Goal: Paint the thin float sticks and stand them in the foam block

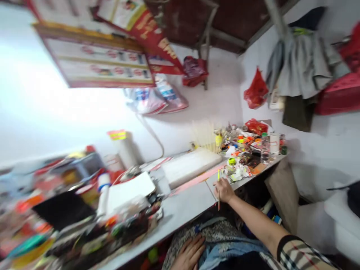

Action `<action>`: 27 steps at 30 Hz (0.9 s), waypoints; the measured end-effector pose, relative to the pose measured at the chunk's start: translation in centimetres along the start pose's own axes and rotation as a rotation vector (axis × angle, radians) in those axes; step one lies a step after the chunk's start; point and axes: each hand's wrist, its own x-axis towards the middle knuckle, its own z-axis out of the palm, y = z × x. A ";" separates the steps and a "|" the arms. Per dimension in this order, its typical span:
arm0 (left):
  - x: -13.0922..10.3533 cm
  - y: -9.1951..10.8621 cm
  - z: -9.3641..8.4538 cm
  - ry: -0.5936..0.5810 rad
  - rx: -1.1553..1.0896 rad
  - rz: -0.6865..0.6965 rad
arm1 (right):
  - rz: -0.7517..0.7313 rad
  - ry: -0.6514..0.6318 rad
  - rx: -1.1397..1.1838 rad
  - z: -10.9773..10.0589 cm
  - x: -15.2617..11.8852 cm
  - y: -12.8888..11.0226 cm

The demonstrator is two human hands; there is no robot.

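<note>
At smooth tabletop (pixel 188 204), right hand (pixel 223 190) — thin stick (pixel 218 174)

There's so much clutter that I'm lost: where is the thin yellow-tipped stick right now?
In the head view, the stick is right of centre, in the right hand at the front edge of the table, near the white slab's right end.

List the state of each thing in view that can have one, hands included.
Right hand: closed around stick
Stick: held, yellow end up
Left hand: open, resting on lap
Clear bottle: upright, green cap on
White block: lying flat
Red bag: hanging
Grey garment: hanging
</note>
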 end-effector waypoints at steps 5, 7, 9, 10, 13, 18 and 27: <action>1.0 2.9 -2.4 -0.024 -0.202 -0.135 | -0.049 -0.014 -0.006 -0.1 -0.5 1.4; 1.4 3.3 -2.8 -0.014 -0.232 -0.124 | -0.067 0.003 -0.001 -0.3 -0.6 1.6; 1.6 3.5 -2.7 -0.006 -0.247 -0.130 | -0.082 0.030 0.008 -0.5 -0.6 1.8; 1.7 3.5 -2.5 -0.004 -0.251 -0.135 | -0.090 0.041 0.014 -0.6 -0.6 1.9; 1.6 3.6 -1.9 0.004 -0.268 -0.153 | -0.107 0.055 0.020 -0.8 -0.4 2.1; 1.5 3.7 -1.4 0.010 -0.298 -0.159 | -0.121 0.041 0.005 -0.9 -0.4 2.3; 1.4 3.5 -2.6 0.027 -0.228 -0.128 | -0.124 0.075 -0.024 -0.4 -0.3 1.7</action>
